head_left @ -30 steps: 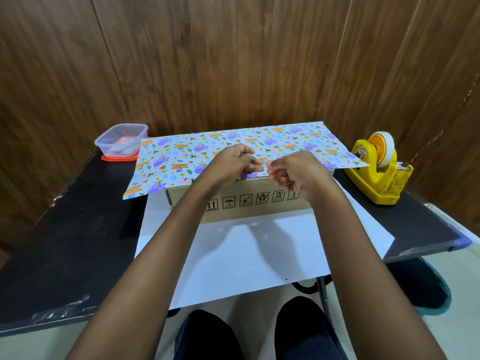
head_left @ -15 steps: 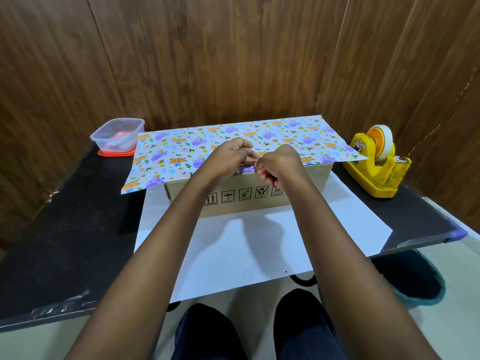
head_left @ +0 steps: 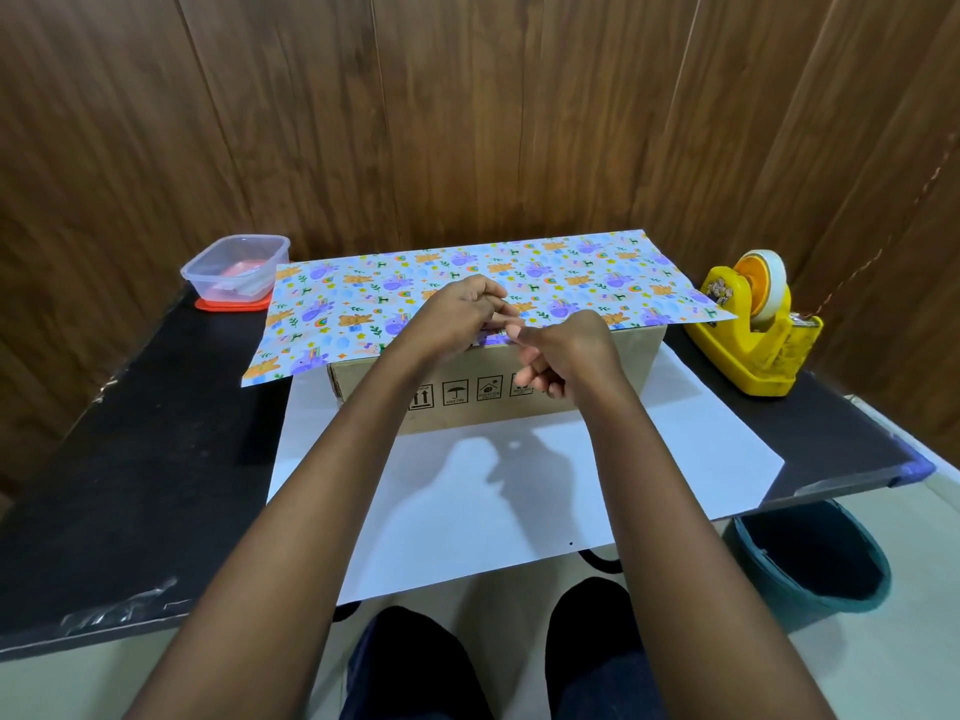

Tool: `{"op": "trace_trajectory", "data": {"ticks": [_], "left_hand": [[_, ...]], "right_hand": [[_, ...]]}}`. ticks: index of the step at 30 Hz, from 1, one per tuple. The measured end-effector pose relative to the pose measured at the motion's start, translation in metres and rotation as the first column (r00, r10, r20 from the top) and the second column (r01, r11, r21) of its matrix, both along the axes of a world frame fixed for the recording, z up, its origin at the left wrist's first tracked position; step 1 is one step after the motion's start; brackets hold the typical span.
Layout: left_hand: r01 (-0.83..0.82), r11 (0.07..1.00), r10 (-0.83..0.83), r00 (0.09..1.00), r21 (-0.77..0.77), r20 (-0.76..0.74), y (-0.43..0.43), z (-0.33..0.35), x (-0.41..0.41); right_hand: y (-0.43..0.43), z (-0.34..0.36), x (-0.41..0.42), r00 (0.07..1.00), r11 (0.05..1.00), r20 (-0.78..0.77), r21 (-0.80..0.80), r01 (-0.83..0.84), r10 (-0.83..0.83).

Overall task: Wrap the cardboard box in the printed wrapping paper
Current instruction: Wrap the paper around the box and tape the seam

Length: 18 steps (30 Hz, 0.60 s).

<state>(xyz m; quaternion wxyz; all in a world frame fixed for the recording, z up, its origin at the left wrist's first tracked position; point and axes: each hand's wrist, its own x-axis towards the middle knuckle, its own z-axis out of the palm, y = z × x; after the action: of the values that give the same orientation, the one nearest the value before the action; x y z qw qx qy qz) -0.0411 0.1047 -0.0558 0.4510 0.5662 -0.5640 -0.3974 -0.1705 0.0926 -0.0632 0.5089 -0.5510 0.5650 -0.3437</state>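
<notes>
The cardboard box (head_left: 636, 358) sits on the white underside of the wrapping paper (head_left: 571, 272), whose printed flap overhangs the box top on both sides. Bare black table (head_left: 130, 433) lies left of the box. A yellow tape dispenser (head_left: 753, 335) stands right of it and a clear tub (head_left: 236, 265) behind-left. At the box's near top edge, the left hand (head_left: 462, 317) and right hand (head_left: 569, 350) pinch the flap's edge with curled fingers, possibly with tape between them. The box front bears handling symbols, with wording too small to read.
</notes>
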Motion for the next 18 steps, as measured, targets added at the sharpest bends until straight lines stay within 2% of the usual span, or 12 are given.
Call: {"op": "trace_trajectory", "data": {"ticks": [4,8,14,18], "left_hand": [[0.007,1.000,-0.006,1.000,0.014,-0.015,0.001,0.002,-0.001],[-0.006,1.000,0.007,1.000,0.022,-0.012,0.001,0.002,-0.001],[-0.020,0.999,0.020,1.000,0.031,-0.019,0.000,0.002,-0.003],[-0.039,0.998,0.042,0.998,0.049,-0.049,0.000,0.002,-0.003]], "right_hand": [[0.007,-0.018,-0.005,0.969,0.999,0.243,0.021,0.038,-0.042],[0.005,-0.035,-0.007,0.957,0.994,0.282,-0.064,0.089,-0.068],[-0.001,-0.063,-0.008,0.992,0.962,0.099,-0.252,0.104,-0.081],[-0.001,-0.074,-0.022,0.999,0.972,-0.036,-0.235,0.022,-0.032]]}}
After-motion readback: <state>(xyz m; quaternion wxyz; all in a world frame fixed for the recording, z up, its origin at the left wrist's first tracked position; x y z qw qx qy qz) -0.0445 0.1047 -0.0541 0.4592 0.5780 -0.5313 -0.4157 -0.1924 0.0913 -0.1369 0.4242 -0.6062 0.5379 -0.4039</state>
